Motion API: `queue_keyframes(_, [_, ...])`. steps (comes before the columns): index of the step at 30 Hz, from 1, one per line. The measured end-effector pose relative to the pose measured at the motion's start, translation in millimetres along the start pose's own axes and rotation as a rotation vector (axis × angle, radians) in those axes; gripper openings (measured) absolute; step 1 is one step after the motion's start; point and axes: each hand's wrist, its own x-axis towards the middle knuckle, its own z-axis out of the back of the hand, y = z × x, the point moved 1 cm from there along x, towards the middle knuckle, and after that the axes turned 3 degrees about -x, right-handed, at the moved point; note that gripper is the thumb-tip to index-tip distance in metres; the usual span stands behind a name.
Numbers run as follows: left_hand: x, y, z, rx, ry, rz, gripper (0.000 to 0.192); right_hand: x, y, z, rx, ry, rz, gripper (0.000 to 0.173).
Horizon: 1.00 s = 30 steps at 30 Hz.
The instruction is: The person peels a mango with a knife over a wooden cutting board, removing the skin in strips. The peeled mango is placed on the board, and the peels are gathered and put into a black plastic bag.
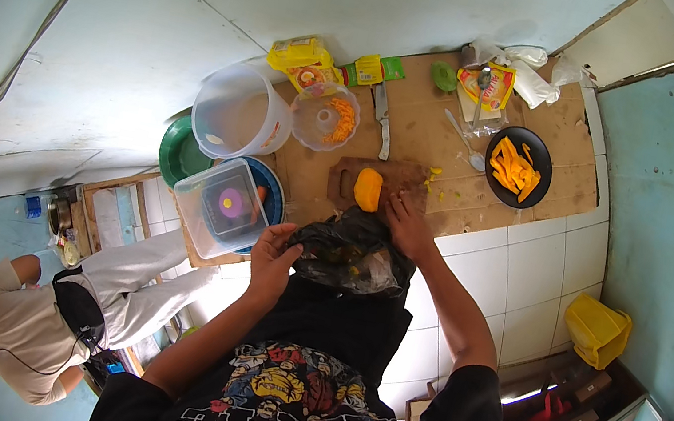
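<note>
My left hand (271, 260) pinches the left rim of a black plastic bag (349, 256) between thumb and fingers. The bag gapes at the table's front edge, with peel-like scraps visible inside. My right hand (406, 223) reaches over the bag's right side, fingers slightly spread on a wooden cutting board (343, 178); nothing shows in its grasp. A peeled orange piece of fruit or vegetable (368, 189) lies on the board, left of my right fingertips. Small yellow-green scraps (433, 172) are at the board's right edge. Beyond the board, a kitchen knife (382, 120) rests on the cardboard cover.
Right stands a black plate (491, 187) of orange strips, near spoons (475, 161). Left are a clear tub (229, 114), a scalloped bowl (306, 117) with orange shreds, a green basin (175, 151) and a clear lid (190, 198). Another person (35, 333) is at lower left.
</note>
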Motion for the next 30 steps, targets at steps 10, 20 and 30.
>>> queue_keyframes(10, [4,-2,1,0.008,-0.003,-0.008,0.04,-6,7,32,0.246,0.117,-0.267,0.035])
queue_keyframes(20, [10,-10,-14,-0.042,0.003,-0.007,0.037,21,119,162,0.726,-0.063,-0.379,0.029])
queue_keyframes(30, [11,-14,-12,0.002,0.001,-0.004,0.039,31,-17,115,0.496,0.013,-0.666,0.064])
